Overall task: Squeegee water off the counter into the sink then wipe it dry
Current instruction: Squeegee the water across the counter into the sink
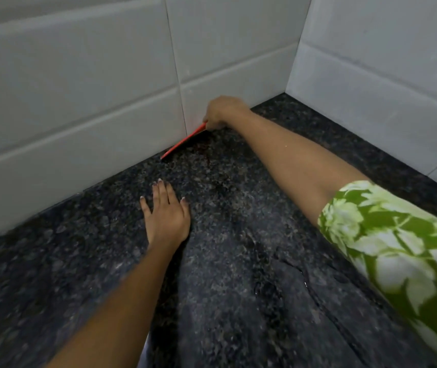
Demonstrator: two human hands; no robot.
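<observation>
A red squeegee [184, 141] lies with its blade on the dark speckled granite counter [238, 261], right against the foot of the tiled back wall. My right hand [224, 112] is shut on its handle end, arm stretched far forward. My left hand [166, 213] rests flat on the counter nearer to me, fingers spread, holding nothing. Wet streaks and a curved water edge [305, 277] show on the counter in front of me. No sink or cloth is in view.
White tiled walls [79, 88] meet in a corner at the back right [291, 75] and close the counter on two sides. My green-and-white floral sleeve [397, 248] fills the lower right.
</observation>
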